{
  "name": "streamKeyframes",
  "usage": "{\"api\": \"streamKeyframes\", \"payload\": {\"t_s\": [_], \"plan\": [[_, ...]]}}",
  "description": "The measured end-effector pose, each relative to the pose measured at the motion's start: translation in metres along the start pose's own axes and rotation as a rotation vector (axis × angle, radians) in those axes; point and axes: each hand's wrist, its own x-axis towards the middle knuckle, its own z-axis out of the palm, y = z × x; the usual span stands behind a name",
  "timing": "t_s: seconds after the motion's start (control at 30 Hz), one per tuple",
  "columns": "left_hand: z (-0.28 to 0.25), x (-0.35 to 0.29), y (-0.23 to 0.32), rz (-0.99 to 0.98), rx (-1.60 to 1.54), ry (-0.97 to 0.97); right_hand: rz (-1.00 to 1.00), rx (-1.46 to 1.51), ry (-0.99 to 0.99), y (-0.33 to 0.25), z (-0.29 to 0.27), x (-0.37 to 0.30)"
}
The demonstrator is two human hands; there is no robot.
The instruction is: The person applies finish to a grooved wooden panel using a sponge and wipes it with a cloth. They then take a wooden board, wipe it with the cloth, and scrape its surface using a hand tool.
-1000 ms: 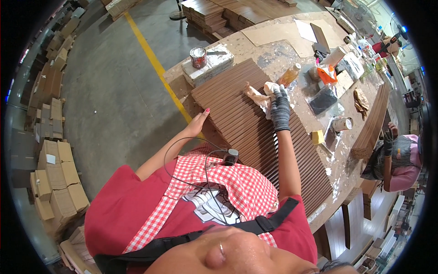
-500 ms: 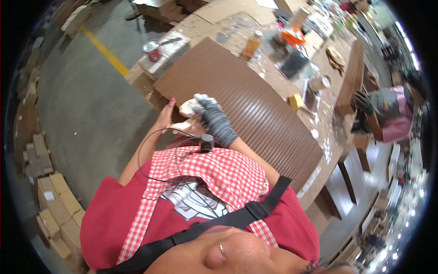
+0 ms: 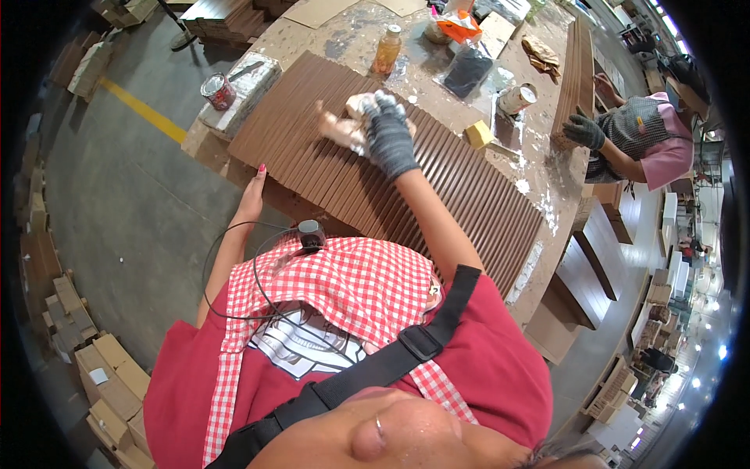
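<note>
Atop ribbed panel [image 3: 344, 181] | right hand [image 3: 389, 139] grasping cloth [image 3: 341, 129] | left hand [image 3: 251, 197] at edge, grip unclear

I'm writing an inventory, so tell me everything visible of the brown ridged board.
The board is a long, brown, wood-looking panel, its face lined with parallel ridges and grooves, shinier toward the right. It lies flat, ridged side up, on the near side of the stained table. The gloved right hand holds a crumpled cloth apparently against it; the bare left hand seems to touch its near edge.
</note>
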Motion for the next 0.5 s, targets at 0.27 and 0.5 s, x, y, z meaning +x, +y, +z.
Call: {"api": "streamKeyframes", "payload": {"t_s": [0.27,0.5], "plan": [[-0.033,-0.011,0.058,0.024,0.523,-0.160,0.314,2.050,-0.334,-0.108,0.139,-0.100],[-0.011,0.017,0.139,0.172,0.281,-0.069,-0.151,0.813,0.208,-0.007,0.002,-0.059]]}}
